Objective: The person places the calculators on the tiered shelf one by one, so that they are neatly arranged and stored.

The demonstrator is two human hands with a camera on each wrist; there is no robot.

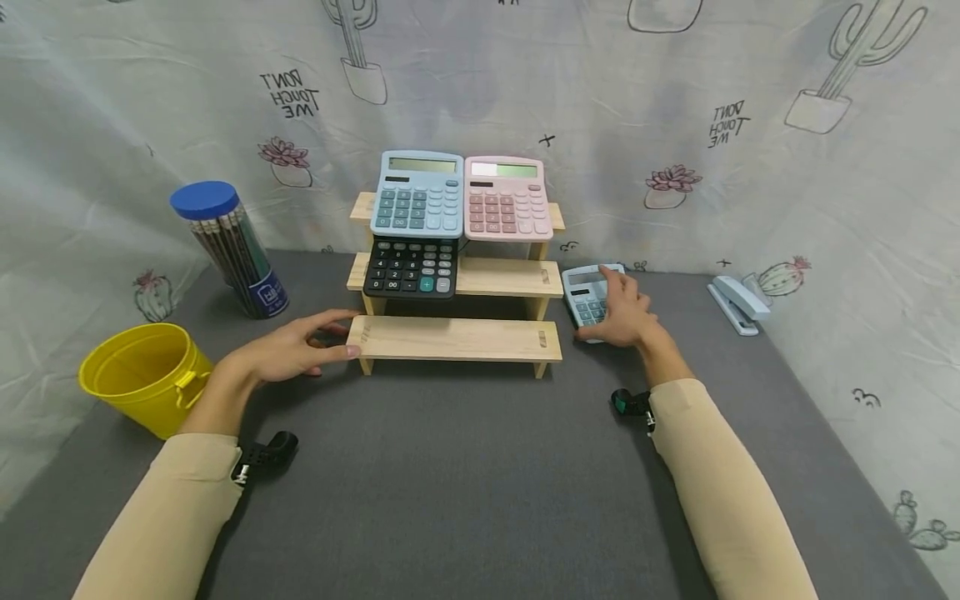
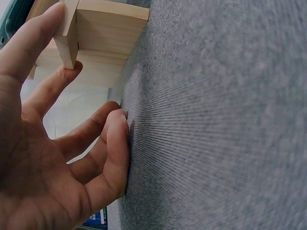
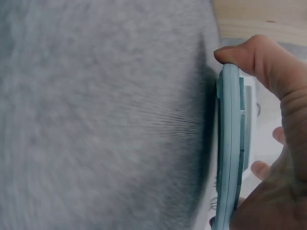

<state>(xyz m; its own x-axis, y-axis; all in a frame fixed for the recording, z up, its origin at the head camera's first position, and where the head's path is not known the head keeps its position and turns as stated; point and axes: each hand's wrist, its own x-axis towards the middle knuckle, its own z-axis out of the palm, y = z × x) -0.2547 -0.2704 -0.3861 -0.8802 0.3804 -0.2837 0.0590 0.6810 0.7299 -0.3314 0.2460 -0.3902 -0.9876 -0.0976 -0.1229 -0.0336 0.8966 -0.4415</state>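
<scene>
At the left end of the lowest tier of a three-tier wooden stand [image 1: 457, 340], my left hand [image 1: 288, 350] pinches the board's end between thumb and index finger. Its other fingers are bent beside the table surface. My right hand [image 1: 624, 312] grips a light-blue calculator [image 1: 587, 292] right of the stand, thumb on the near edge and fingers toward the far edge. The right wrist view shows this calculator [image 3: 229, 143] edge-on, close to the grey cloth. A blue calculator [image 1: 417, 196] and a pink calculator [image 1: 508, 200] lean on the top tier; a black calculator [image 1: 411, 268] leans on the middle tier.
At the left are a yellow bucket [image 1: 142, 367] and a blue-lidded tub of pencils [image 1: 232, 250]. A light-blue stapler [image 1: 737, 302] lies at the far right. Behind the grey-covered table [image 1: 450, 483] hangs a pale printed curtain [image 1: 480, 75].
</scene>
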